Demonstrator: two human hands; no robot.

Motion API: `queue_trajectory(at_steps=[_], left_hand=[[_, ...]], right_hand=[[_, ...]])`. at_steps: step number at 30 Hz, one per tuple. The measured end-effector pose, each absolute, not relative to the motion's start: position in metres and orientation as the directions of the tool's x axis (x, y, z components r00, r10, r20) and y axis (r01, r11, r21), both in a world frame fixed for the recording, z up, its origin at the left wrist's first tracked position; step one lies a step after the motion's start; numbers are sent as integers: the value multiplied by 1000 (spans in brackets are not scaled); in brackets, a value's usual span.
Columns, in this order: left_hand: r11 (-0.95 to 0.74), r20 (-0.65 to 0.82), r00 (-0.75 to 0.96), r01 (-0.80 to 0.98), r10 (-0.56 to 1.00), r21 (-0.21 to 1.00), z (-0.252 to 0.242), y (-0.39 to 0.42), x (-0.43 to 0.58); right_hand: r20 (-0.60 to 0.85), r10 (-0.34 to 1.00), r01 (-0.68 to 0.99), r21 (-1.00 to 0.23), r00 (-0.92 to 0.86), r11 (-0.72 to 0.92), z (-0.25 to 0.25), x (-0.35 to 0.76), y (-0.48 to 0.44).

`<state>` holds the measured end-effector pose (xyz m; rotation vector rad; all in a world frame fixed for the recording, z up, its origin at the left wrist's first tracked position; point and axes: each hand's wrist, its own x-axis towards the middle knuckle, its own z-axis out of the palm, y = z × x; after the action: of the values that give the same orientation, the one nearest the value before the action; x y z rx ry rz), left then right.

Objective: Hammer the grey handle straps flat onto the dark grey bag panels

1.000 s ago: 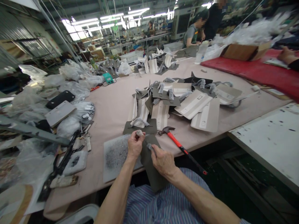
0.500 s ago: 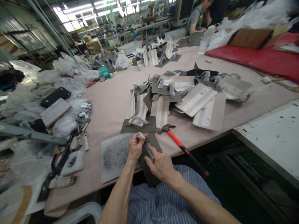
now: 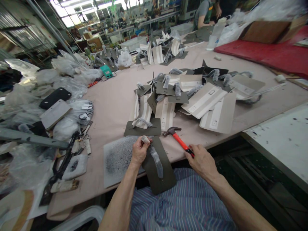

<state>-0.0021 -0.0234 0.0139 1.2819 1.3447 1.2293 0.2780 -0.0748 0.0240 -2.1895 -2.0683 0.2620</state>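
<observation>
My left hand (image 3: 139, 151) is closed around a short, pale, round-ended tool (image 3: 145, 139); its lower end is hidden, so I cannot tell its kind. The tool stands at the top edge of a dark grey-green panel (image 3: 167, 175). A plastic-wrapped handle strap (image 3: 157, 163) lies along that panel, which overhangs the table edge above my lap. My right hand (image 3: 202, 160) has its fingers around the black grip of a claw hammer (image 3: 179, 140) with a red shaft. The hammer head rests on the table. Under my left hand lies a worn, speckled board (image 3: 118, 162).
A pile of panels with wrapped handles (image 3: 170, 88) covers the middle of the table (image 3: 108, 99). Plastic bags (image 3: 69, 81) and small tools crowd the left side. Farther back are a second pile (image 3: 157, 54), a red sheet (image 3: 260, 54) and a co-worker (image 3: 203, 14).
My right hand has left the strap on the panel, moved right and closed on the hammer's grip. The strap now shows fully. My left hand stays in place with the pale tool.
</observation>
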Motion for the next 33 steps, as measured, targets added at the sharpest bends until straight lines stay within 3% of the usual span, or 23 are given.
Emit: queue_trajectory(at_steps=[3, 6, 8, 9, 11, 13, 15, 18, 19, 21, 23, 25, 26, 28, 31, 33], left_hand=[[-30, 39, -73, 127, 997, 991, 12, -23, -1], [-42, 65, -108, 198, 992, 979, 9, -23, 3], [-52, 89, -135, 255, 987, 966, 9, -25, 6], [-60, 103, -141, 279, 985, 958, 10, -26, 8], [-81, 130, -134, 324, 982, 943, 13, -28, 10], [-98, 149, -119, 359, 982, 928, 16, -29, 11], [-107, 160, -109, 383, 981, 917, 17, -31, 11], [-113, 169, -106, 399, 980, 910, 17, -32, 10], [-115, 170, -105, 400, 980, 910, 16, -33, 10], [-115, 168, -101, 396, 981, 911, 15, -33, 11], [-117, 166, -96, 391, 981, 913, 14, -34, 11], [-122, 168, -94, 372, 981, 920, 15, -34, 11], [-126, 171, -96, 359, 981, 925, 16, -34, 11], [-135, 177, -98, 338, 979, 931, 17, -34, 11], [-140, 182, -96, 340, 979, 930, 19, -34, 11], [-135, 176, -94, 339, 980, 931, 19, -34, 11]], right_hand=[[-126, 992, 972, -228, 31, -59, 23, 282, -76], [-261, 965, 855, -496, 21, -153, 27, 282, -73], [-470, 881, 578, -734, -51, -358, 31, 280, -70], [-568, 813, 388, -782, -125, -487, 34, 278, -68], [-677, 691, 60, -724, -253, -687, 43, 272, -67], [-698, 664, -74, -673, -268, -736, 57, 264, -68], [-626, 754, -31, -765, -199, -644, 76, 254, -68], [-261, 957, 261, -939, -124, -223, 104, 242, -65], [-112, 986, 391, -919, -123, -55, 111, 240, -63], [85, 976, 640, -743, -202, 197, 121, 239, -56], [72, 935, 794, -509, -347, 334, 130, 242, -47], [-11, 897, 839, -359, -441, 408, 143, 247, -39], [-5, 892, 840, -340, -451, 423, 152, 248, -36], [136, 906, 807, -416, -402, 420, 169, 248, -33], [427, 892, 676, -615, -147, 406, 176, 241, -39], [422, 894, 673, -617, -153, 407, 164, 236, -44]])
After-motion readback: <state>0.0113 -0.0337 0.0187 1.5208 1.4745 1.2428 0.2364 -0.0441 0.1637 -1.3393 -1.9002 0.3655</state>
